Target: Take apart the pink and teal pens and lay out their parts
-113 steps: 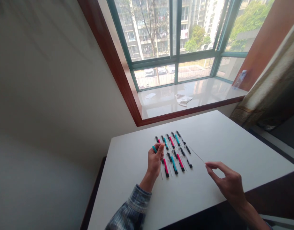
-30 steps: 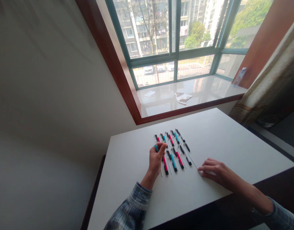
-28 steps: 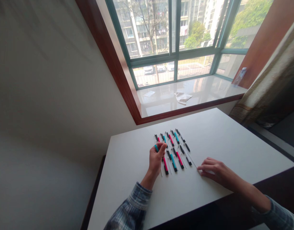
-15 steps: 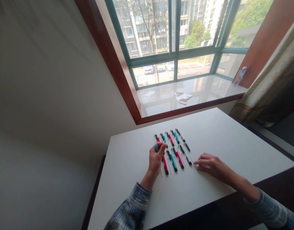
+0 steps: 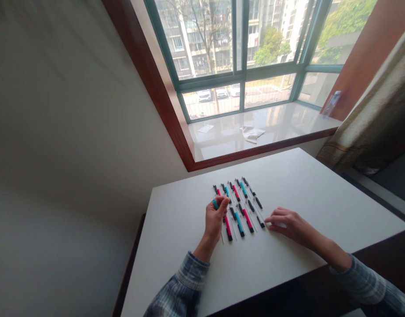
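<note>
Two rows of pen parts (image 5: 239,206) in pink, teal and black lie on the white table (image 5: 288,193), with thin clear refills between them. My left hand (image 5: 214,219) is raised at the left end of the rows, closed around a teal pen piece (image 5: 215,204). My right hand (image 5: 287,223) rests low on the table at the right end of the near row. Its fingertips touch a thin refill (image 5: 259,215) beside a short black piece (image 5: 261,223), and the fingers are loosely curled.
Beyond the table a glossy window sill (image 5: 288,125) holds a crumpled white cloth (image 5: 251,133) and a slip of paper (image 5: 206,129). A curtain (image 5: 370,127) hangs at the right. A blank wall stands on the left.
My right hand came down from the air, where it pinched a thin refill, onto the table and slid left toward the rows. My left hand has stayed put with the teal piece.
</note>
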Demonstrator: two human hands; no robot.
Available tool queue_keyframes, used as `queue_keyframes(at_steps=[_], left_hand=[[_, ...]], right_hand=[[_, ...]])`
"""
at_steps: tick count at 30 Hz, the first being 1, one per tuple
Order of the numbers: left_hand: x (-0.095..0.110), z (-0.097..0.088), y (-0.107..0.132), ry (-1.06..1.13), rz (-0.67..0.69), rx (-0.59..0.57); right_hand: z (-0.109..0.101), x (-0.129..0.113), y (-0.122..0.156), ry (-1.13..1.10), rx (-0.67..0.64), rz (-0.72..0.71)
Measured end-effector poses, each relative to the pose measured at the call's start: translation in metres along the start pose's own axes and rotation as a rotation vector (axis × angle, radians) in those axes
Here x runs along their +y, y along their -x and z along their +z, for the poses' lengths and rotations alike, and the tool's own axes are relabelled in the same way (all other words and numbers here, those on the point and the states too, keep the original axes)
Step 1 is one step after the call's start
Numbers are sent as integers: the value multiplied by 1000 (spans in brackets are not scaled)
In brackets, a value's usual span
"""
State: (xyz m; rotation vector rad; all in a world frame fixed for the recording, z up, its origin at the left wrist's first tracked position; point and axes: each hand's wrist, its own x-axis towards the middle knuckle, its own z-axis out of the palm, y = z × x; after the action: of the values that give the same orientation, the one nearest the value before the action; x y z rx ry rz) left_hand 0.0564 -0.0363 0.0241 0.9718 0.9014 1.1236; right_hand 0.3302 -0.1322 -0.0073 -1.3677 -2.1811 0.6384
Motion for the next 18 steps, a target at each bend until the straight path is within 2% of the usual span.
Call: queue_keyframes(at_steps=[18], left_hand=[[1,2,0,8,-14,10]], right_hand=[[0,4,4,-84,75,54]])
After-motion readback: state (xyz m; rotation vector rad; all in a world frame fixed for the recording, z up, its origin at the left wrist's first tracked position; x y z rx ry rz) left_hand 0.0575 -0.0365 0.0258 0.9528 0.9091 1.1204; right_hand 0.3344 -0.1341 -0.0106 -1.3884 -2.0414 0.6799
